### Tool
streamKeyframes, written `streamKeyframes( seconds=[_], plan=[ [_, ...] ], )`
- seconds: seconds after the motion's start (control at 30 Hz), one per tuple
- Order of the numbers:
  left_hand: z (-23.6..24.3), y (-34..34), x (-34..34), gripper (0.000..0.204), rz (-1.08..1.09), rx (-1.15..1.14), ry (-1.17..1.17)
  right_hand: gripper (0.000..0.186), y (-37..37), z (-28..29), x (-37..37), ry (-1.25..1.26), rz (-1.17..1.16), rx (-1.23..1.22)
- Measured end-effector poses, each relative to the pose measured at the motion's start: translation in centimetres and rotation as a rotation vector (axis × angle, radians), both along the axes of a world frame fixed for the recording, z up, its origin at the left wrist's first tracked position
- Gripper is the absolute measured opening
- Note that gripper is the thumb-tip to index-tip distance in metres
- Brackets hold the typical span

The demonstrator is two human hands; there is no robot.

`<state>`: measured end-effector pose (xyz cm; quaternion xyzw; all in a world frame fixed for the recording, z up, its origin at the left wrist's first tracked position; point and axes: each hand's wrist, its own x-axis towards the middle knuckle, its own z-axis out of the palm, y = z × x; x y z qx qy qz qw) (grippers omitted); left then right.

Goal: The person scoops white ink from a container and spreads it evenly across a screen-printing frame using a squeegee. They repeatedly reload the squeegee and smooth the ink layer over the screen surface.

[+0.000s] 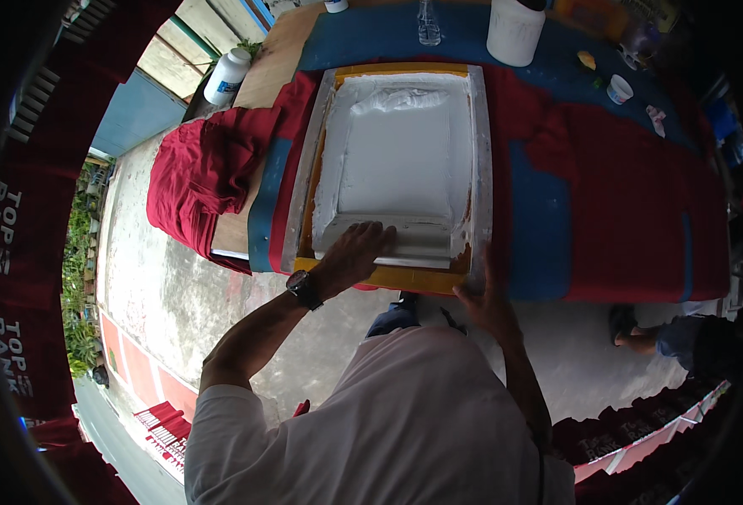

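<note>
A screen printing frame [481,151] lies on red cloth on the table in front of me, with yellow-brown tape along its inner edges. White ink coats its mesh [397,164], and a thick ridge of white ink [401,100] sits at the far end. At the near end, a wide pale squeegee [422,239] rests across the mesh. My left hand [356,254], a dark watch on its wrist, is closed over the squeegee's left half. At the frame's near right corner, my right hand [491,310] grips the edge; some of its fingers are hidden.
Red shirts [641,194] cover the blue tabletop at right, and a red cloth heap [199,172] hangs at left. Behind stand a white tub [514,32], a clear bottle [428,23] and a small cup [619,89]. Another person's leg [673,338] shows at right.
</note>
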<state>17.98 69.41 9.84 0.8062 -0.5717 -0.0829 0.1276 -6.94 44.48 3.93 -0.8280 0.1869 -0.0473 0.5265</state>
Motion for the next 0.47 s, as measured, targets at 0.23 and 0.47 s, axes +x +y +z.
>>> streamKeyframes(
  seconds=[0.23,0.47],
  plan=[
    [4.3,-2.1,4.8,0.067,0.115,-0.01,0.23,0.11,-0.1,0.4,1.0,0.05,-0.048,0.001],
    [6.2,0.3,0.7,0.066,0.114,0.028,0.139,0.115,-0.1,0.9,1.2,0.131,-0.073,0.104]
  ],
)
